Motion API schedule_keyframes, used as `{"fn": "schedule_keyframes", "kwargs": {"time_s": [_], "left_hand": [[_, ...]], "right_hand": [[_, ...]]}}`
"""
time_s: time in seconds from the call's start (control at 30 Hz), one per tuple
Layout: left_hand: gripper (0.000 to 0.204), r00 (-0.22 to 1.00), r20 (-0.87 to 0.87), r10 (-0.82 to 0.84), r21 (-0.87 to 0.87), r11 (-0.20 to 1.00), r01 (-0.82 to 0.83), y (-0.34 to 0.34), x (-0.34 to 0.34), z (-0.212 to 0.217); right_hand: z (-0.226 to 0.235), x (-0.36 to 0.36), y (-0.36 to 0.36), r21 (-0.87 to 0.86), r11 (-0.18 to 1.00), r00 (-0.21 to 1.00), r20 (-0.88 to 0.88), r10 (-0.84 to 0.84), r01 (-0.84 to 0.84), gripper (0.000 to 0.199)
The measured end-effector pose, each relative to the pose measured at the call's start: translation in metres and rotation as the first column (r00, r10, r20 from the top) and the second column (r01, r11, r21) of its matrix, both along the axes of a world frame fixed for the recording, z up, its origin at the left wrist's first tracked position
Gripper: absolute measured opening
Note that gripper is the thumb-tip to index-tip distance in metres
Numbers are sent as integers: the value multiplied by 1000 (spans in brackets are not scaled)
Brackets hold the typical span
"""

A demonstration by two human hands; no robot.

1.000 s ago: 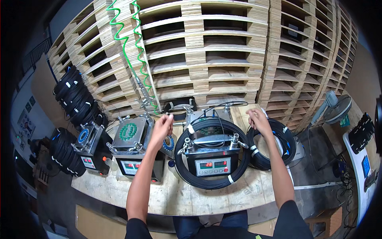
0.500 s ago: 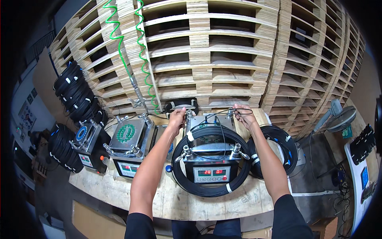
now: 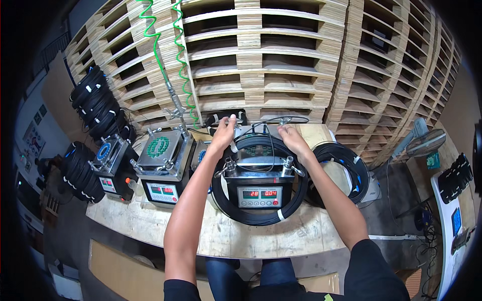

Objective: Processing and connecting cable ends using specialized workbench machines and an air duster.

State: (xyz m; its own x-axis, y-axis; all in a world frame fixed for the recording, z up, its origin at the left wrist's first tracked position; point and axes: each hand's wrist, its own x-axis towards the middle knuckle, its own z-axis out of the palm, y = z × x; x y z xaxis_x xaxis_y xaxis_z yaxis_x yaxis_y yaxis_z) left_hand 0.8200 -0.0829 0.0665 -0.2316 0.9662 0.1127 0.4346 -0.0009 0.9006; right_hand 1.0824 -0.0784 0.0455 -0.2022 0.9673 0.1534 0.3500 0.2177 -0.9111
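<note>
Black cable (image 3: 251, 215), wound into a thick coil with pale ties, rings the grey winding machine (image 3: 258, 173) at the middle of the wooden workbench (image 3: 281, 236). Both arms reach to the coil's far edge: the left hand (image 3: 224, 131) has its fingers closed on the cable's far left arc beside a white tie (image 3: 234, 147), and the right hand (image 3: 291, 138) lies flat on the far right arc, fingers slightly apart. The step looks like freeing or securing the wound coil. Next would likely come a firm two-handed grip to lift it clear of the machine's metal posts. Another finished coil (image 3: 341, 170) lies just right; a similar machine (image 3: 163, 165) sits left.
</note>
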Motion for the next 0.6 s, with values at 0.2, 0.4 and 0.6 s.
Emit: {"fn": "schedule_keyframes", "kwargs": {"time_s": [0.2,0.4,0.6], "left_hand": [[87,967,219,-132,-134,977,164,-16,14,5],[93,976,210,-52,-108,991,76,-15,31,5],[92,984,-144,100,-151,981,-122,-3,17,-4]], "right_hand": [[-3,-3,-6,153,945,948,95,-305,288,50],[-8,10,3,132,913,912,95,-399,385,49],[-12,-4,5,263,891,920,27,-391,371,37]]}}
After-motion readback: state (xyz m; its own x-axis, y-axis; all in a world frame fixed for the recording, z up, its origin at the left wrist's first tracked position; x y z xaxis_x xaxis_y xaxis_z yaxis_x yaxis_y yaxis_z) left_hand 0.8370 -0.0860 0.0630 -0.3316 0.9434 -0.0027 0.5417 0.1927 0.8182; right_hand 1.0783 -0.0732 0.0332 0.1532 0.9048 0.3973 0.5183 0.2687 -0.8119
